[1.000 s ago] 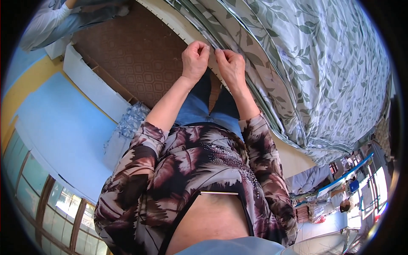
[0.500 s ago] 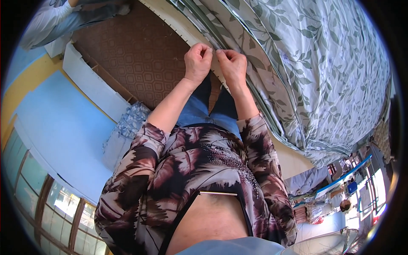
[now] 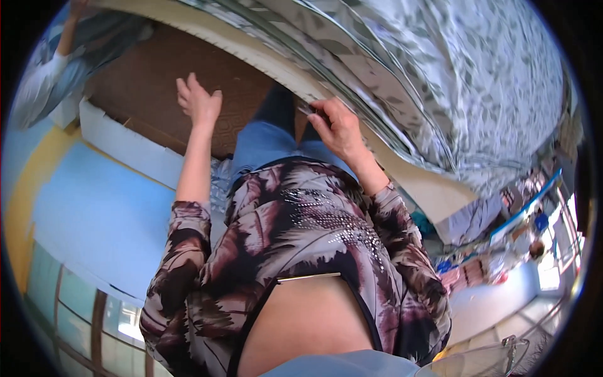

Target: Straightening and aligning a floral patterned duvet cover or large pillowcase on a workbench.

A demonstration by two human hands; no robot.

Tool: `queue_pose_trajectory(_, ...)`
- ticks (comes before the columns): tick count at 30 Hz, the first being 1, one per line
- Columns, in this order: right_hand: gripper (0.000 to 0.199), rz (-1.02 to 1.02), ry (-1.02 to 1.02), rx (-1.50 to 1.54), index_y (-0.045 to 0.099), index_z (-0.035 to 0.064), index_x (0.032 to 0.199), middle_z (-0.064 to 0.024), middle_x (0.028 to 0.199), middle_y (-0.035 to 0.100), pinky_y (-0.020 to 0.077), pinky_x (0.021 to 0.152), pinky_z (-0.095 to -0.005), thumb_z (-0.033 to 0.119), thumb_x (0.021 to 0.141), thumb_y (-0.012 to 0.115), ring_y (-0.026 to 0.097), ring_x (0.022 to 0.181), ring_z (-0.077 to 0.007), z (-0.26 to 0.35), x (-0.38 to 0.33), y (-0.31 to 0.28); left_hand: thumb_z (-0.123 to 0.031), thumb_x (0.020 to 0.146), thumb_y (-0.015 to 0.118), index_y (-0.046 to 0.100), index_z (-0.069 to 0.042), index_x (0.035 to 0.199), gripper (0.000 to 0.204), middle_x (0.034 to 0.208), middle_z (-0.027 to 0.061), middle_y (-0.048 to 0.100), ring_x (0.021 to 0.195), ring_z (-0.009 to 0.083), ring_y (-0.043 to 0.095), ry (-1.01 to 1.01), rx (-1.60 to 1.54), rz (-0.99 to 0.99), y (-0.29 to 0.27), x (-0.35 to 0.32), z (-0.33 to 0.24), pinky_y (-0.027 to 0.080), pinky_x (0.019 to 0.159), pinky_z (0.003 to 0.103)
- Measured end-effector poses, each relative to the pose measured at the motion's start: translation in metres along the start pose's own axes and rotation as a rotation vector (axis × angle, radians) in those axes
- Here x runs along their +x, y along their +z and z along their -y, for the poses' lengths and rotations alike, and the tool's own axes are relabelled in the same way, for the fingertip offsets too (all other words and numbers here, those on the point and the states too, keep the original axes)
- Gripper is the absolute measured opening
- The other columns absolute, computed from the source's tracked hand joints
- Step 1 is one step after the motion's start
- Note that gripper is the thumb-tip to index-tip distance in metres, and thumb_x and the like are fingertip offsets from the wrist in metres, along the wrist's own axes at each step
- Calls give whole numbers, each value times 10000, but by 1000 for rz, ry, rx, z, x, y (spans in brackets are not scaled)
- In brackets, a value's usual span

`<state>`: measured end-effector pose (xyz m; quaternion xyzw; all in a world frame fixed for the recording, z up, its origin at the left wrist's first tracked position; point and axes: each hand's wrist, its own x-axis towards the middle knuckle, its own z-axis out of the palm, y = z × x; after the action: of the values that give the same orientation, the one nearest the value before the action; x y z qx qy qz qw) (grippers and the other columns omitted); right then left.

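My left hand (image 3: 200, 103) is lifted over the brown floor, off to the left of the table, fingers apart and nothing in them. Beside the table edge, my right hand (image 3: 339, 129) is closed, with thumb and forefinger pinching a small dark, metallic-looking object (image 3: 306, 109); motion blur hides its kind. Just beyond that hand lies a big heap of layered fabric (image 3: 465, 81), pale with grey-green leaves. Its folded green and cream edges run along the cream table edge (image 3: 251, 63), which carries a row of small dark marks.
A person in a light top (image 3: 44, 81) is at the upper left. A low white board (image 3: 125, 132) borders the brown patterned floor (image 3: 151, 69), with a blue wall (image 3: 94, 213) at its left. Grey cloth (image 3: 468, 220) and cluttered workbenches are at the right, where another person appears.
My hands have parted: the left swung left and opened away from the fabric, and the right moved slightly nearer to me, now showing a small dark object. The view has shifted.
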<state>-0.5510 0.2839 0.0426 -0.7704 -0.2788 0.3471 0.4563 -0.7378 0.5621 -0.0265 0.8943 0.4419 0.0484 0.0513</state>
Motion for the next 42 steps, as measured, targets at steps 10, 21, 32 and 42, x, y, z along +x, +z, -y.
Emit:
queue_pose_trajectory(10, 338, -323, 352, -128, 630, 91, 1149, -130, 902, 687, 535, 688, -373, 100, 827, 731, 682, 785, -307, -39, -142, -75, -82, 741, 695, 643, -143, 1216, 481, 1187, 75, 609, 1143, 297, 561, 445, -544, 157, -24, -13, -157, 405, 1031, 485)
queue_pose_trajectory(21, 412, -494, 284, -499, 669, 159, 1150, -85, 784, 661, 510, 620, -319, 38, 768, 767, 650, 668, -229, -113, -215, -187, -69, 724, 674, 672, -152, 1157, 440, 1158, 39, 611, 1141, 246, 561, 997, -228, 23, -17, -33, -241, 399, 1036, 441)
queue_pose_trajectory(32, 230, -687, 139, -516, 682, 124, 997, -85, 805, 690, 509, 627, -341, 94, 788, 773, 672, 683, -236, -142, -223, -253, -123, 844, 684, 672, -94, 974, 134, 860, 80, 661, 864, 272, 639, 1094, -364, 197, -30, 34, -285, 449, 865, 389)
queue_pose_trajectory(42, 223, -748, 382, -392, 682, 110, 923, -94, 693, 661, 480, 589, -368, 309, 863, 763, 638, 621, -279, -159, -175, -286, -290, 919, 663, 682, -41, 925, 250, 668, 96, 611, 641, 228, 605, 730, -173, 665, -18, 76, -326, 445, 606, 353)
